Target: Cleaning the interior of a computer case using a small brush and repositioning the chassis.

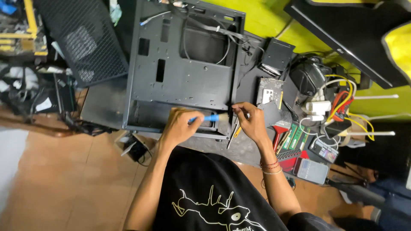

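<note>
I see my left hand (180,126) clamped on the blue brush (210,117), its bristles pointing sideways at my right hand (252,122), whose fingers pinch the black computer case (184,77) edge.

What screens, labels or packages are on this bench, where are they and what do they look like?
Monitor: upper right, flat black panel, lying tilted over the yellow-green surface.
Small device: lower right by the right wrist, rectangular with a grey face.
Labelled drive: right of the black case, silver-grey rectangle with a pale label.

Blue-handled brush (210,117) level over near edge of open black computer case (184,68), lying flat.
</note>
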